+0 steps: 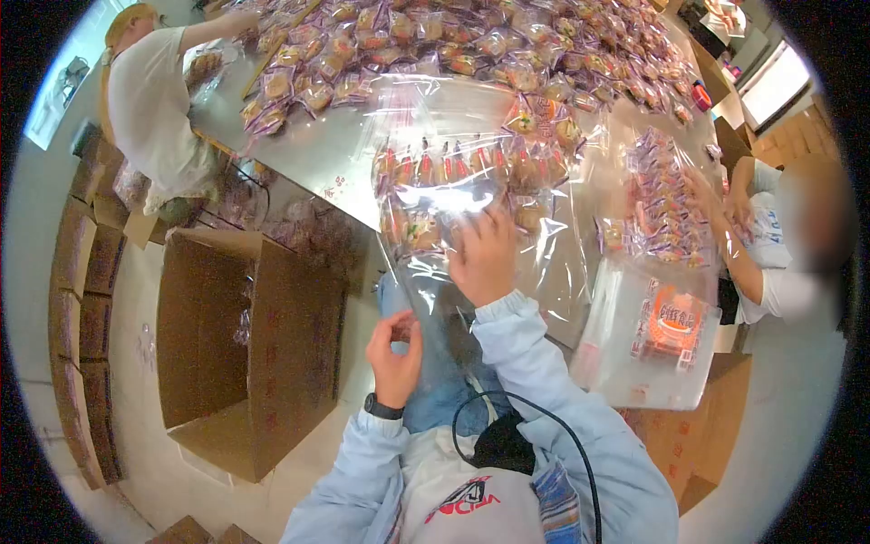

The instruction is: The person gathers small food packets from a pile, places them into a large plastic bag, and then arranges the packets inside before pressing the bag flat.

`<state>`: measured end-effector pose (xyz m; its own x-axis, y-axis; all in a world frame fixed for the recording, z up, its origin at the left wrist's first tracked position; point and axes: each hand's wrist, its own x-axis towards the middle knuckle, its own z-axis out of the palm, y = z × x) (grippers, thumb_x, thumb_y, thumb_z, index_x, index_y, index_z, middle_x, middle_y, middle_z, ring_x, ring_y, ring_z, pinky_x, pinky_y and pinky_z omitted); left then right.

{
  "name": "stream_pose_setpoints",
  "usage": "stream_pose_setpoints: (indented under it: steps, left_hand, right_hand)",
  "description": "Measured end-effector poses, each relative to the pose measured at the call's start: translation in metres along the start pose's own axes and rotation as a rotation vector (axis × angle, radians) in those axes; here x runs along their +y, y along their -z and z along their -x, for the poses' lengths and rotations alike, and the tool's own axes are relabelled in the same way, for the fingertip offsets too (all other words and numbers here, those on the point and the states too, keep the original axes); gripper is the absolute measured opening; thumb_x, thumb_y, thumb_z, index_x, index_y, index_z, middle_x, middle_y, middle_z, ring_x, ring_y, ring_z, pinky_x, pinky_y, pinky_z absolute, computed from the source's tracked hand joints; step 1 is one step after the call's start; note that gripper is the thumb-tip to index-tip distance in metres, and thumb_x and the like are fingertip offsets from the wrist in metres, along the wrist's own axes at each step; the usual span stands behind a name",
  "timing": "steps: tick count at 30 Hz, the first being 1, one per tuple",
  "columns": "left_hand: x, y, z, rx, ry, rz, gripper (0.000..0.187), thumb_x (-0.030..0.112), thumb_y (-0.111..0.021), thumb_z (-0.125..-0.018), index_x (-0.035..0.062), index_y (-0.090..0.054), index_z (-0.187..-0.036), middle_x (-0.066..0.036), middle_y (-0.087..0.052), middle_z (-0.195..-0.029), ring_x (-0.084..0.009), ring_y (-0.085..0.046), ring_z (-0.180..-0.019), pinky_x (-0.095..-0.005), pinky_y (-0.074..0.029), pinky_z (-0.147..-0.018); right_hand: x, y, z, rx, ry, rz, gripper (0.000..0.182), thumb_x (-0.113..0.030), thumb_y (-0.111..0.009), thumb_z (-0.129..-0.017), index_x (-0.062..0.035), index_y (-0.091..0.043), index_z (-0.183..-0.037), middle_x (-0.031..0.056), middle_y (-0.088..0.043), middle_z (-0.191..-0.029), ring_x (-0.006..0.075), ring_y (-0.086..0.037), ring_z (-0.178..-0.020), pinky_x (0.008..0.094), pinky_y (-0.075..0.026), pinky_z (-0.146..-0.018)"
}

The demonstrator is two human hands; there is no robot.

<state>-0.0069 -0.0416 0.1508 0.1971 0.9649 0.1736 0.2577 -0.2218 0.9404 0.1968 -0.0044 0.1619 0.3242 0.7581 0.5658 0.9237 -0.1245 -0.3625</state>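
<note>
A large clear plastic bag (pixel 553 263) lies at the table's front edge, with small wrapped cakes (pixel 444 168) in rows inside it. My right hand (pixel 487 254) rests on the front of the bag, fingers slightly apart over the lower row. Below the bag's left corner is my left hand (pixel 396 358), its thumb and fingers curled together beside the plastic edge; what they hold, if anything, is too small to tell. A black watch (pixel 384 407) is on the left wrist.
Many wrapped cakes (pixel 362 41) cover the table (pixel 326 150). Another filled bag (pixel 662 199) and a stack of printed bags (pixel 652 335) lie at the right. An open carton (pixel 208 326) stands at the left. One person (pixel 159 100) works at the left, another (pixel 770 236) at the right.
</note>
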Motion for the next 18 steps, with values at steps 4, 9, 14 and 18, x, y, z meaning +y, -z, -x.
stream_pose_setpoints:
  steps: [4,9,14,18]
  left_hand:
    - [0.0,-0.003,-0.003,-0.028,0.02,0.024,0.02,0.005,-0.073,-0.091,-0.0008,-0.068,-0.11,-0.007,-0.072,-0.092,-0.0117,-0.067,-0.08,-0.0273,-0.055,-0.074]
    - [0.002,-0.002,-0.004,-0.002,0.0,-0.002,0.019,0.005,-0.074,-0.091,-0.0004,-0.068,-0.109,-0.006,-0.071,-0.089,-0.0114,-0.066,-0.077,-0.0273,-0.054,-0.071]
    - [0.019,-0.001,-0.001,0.112,-0.055,-0.166,0.022,0.003,-0.076,-0.086,0.0017,-0.069,-0.107,-0.009,-0.068,-0.088,-0.0208,-0.065,-0.076,-0.0336,-0.054,-0.072]
    - [0.038,0.002,0.029,-0.066,-0.462,-0.265,0.03,0.004,-0.075,-0.084,0.0014,-0.066,-0.113,-0.014,-0.067,-0.096,-0.0317,-0.063,-0.083,-0.0404,-0.053,-0.078]
  right_hand:
    - [-0.007,0.005,-0.008,-0.08,0.001,0.138,0.049,-0.024,-0.076,-0.077,-0.0168,-0.068,-0.125,0.0081,-0.06,-0.129,0.0342,-0.049,-0.129,0.0669,-0.027,-0.113]
    - [-0.007,0.0,-0.004,-0.029,-0.007,0.131,0.045,-0.034,-0.078,-0.08,-0.0177,-0.07,-0.122,0.0092,-0.06,-0.125,0.0352,-0.049,-0.129,0.0632,-0.027,-0.114]
    - [0.001,-0.015,-0.002,0.04,0.01,0.104,0.04,-0.043,-0.08,-0.081,-0.0157,-0.073,-0.11,0.0088,-0.061,-0.125,0.0341,-0.05,-0.127,0.0585,-0.032,-0.11]
    - [0.0,-0.015,-0.008,0.02,0.024,0.063,0.039,-0.042,-0.08,-0.08,-0.0134,-0.074,-0.106,0.0097,-0.062,-0.122,0.0344,-0.051,-0.124,0.0549,-0.037,-0.107]
